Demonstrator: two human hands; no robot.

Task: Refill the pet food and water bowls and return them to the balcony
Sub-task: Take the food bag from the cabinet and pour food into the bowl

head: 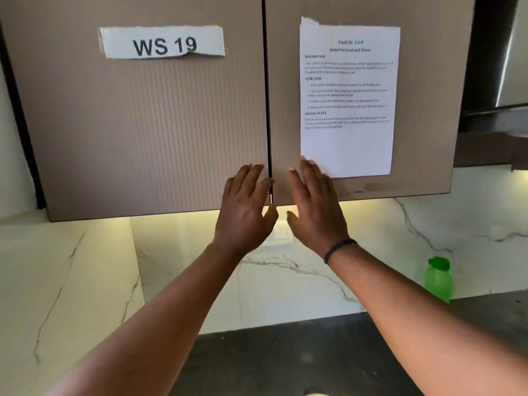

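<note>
No pet bowl or food is in view. Both my arms are raised in front of a brown wall cabinet with two closed doors [143,124]. My left hand [245,207] is open, fingers spread, at the lower right corner of the left door. My right hand [314,207] is open too, beside it, at the lower left of the right door, its fingertips near the bottom of a taped printed task sheet [347,95]. Neither hand holds anything. A black band circles my right wrist.
A "WS 19" label [163,42] is stuck on the left door. Below the cabinet are a lit white marble backsplash [285,281] and a dark countertop [285,361]. A green plastic bottle [438,278] stands on the counter at the right. A steel hood [514,67] is at the upper right.
</note>
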